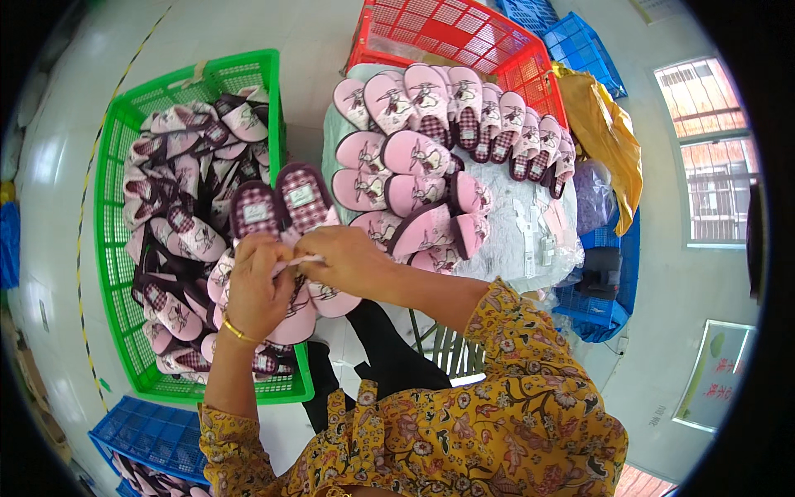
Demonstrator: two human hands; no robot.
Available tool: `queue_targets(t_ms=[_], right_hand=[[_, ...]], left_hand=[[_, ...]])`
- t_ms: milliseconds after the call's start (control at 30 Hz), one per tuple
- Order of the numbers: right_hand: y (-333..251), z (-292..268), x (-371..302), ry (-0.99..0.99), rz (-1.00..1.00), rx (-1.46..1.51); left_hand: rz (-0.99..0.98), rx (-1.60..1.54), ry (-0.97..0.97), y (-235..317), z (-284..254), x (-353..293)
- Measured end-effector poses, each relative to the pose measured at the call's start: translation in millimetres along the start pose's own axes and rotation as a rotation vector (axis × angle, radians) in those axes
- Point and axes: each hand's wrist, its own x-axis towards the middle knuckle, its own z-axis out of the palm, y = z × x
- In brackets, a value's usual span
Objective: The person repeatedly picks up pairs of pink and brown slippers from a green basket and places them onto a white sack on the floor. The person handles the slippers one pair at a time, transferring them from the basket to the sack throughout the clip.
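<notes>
Between my hands is a pair of pink slippers (305, 201) with dark trim and checked insoles, each insole bearing a white label. Their heels point away from me and the toes lie below my hands. My left hand (258, 286) and my right hand (352, 258) are both closed, pinching a narrow pale pink strip (296, 262) stretched between the fingertips, over the slippers. Whether the strip is joined to them is hidden. To the left, a green crate (106, 240) holds many loose slippers of the same kind.
On the right, a covered table (509, 248) carries slippers (418, 153) in rows and small tags in clear plastic (530, 240). Behind it stands a red crate (497, 41). A yellow bag (609, 132) and blue crates (584, 50) flank it; another blue crate (153, 431) is lower left.
</notes>
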Motion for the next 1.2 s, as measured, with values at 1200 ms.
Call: queue_targets(t_ms=[1200], right_hand=[[262,-191,-55,1.183,0.971,0.282]], left_hand=[[-0.984,0.248,0.344,-135,66,-238]])
